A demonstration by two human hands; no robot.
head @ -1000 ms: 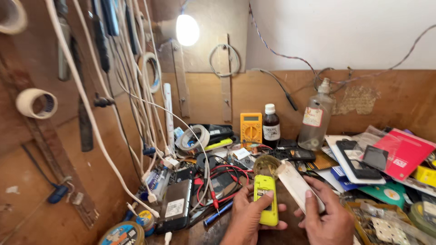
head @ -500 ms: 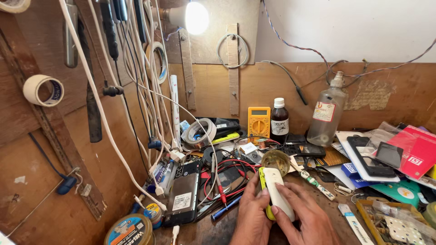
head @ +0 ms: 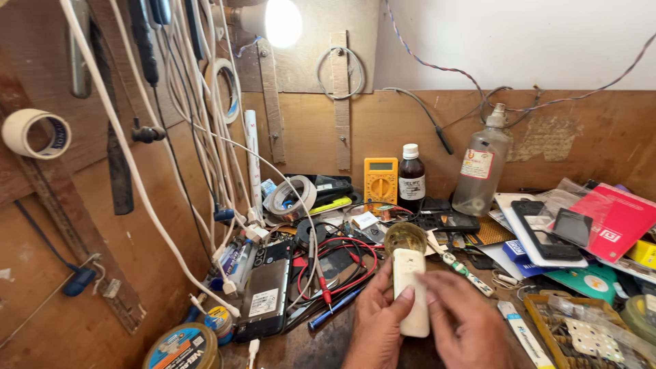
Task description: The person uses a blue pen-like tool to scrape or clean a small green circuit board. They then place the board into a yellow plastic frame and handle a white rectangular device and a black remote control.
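Note:
Both my hands hold a small phone-shaped device (head: 410,290) upright over the workbench at the bottom centre. A white back cover faces me and hides the yellow body. My left hand (head: 374,326) grips its left side, thumb pressed on the cover. My right hand (head: 461,322) wraps the right side and lower end. Just behind the device stands a small round brass-coloured tin (head: 405,237).
A yellow multimeter (head: 380,181), dark bottle (head: 411,178) and clear bottle (head: 480,166) stand by the back wall. Red probe leads (head: 339,263), a black phone (head: 265,290), tape rolls (head: 290,197) and cables lie left. Phones and a red box (head: 618,219) clutter the right.
The white cover, held apart in my right hand a second ago, now lies over the yellow device. The view has tilted up slightly, so my hands sit lower.

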